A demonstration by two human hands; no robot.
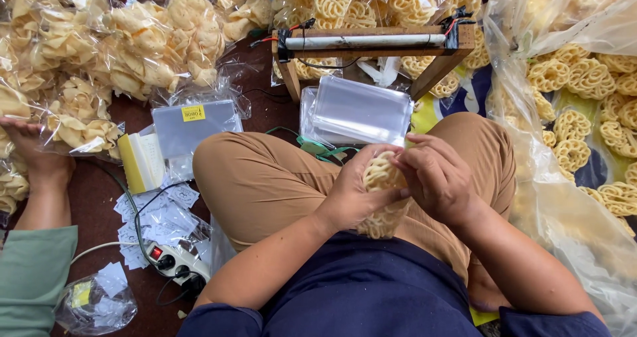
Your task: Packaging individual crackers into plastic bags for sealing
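Floor (pixel 265 105) cluttered | crackers (pixel 381 198) stacked upright in lap | left hand (pixel 352 194), right hand (pixel 434 178) both grip stack | bags (pixel 358 111) just ahead

The crackers (pixel 383 198) are seen as rough and dry. The bags (pixel 361 111) are made of clear, shiny plastic. The frame (pixel 371 45) is made of wood. Soft matt cloth is worn on the legs (pixel 265 178).

Sealed cracker bags (pixel 133 38) are piled up top left, a wooden heat sealer (pixel 371 45) is parked behind clear empty bags (pixel 358 115), and a power strip (pixel 174 263) is tucked among paper labels (pixel 156 214).
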